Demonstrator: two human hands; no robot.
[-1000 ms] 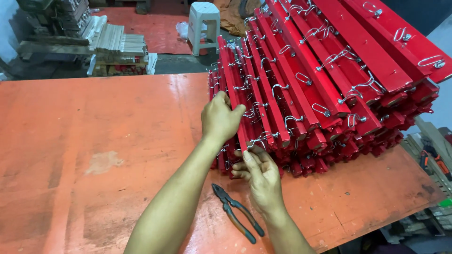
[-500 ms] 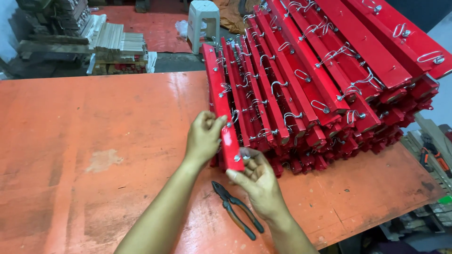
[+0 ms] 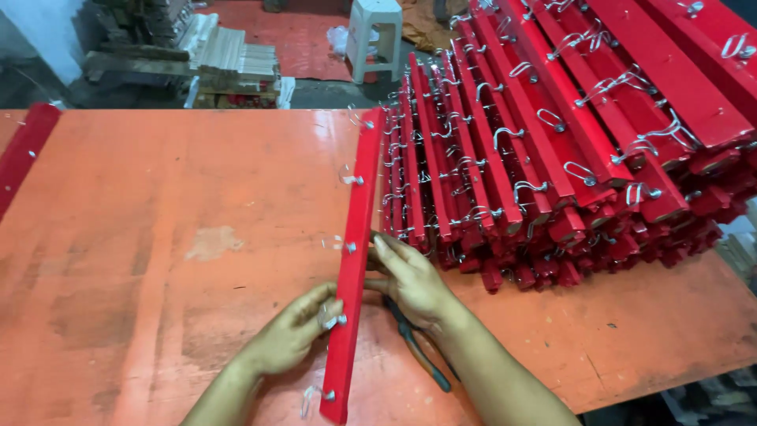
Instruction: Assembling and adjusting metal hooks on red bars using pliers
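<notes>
I hold a long red wooden bar point(image 3: 356, 244) with metal hooks along its left face, standing on edge on the orange table point(image 3: 158, 237). My left hand point(image 3: 293, 335) grips its near part from the left, fingers at a hook. My right hand point(image 3: 410, 280) presses against its right side. To the right lies a big pile of the same red hooked bars point(image 3: 552, 142). Dark pliers point(image 3: 422, 351) lie on the table under my right wrist, partly hidden.
Another red bar point(image 3: 24, 154) pokes in at the table's left edge. Beyond the table stand a white plastic stool point(image 3: 374, 35) and stacked wooden pieces point(image 3: 229, 67) on the floor. The table's near right edge drops off by tools point(image 3: 710, 398).
I have pulled one red bar off the pile to the left and toward me. Both hands moved from the pile's near end onto this bar, which now lies apart from the stack.
</notes>
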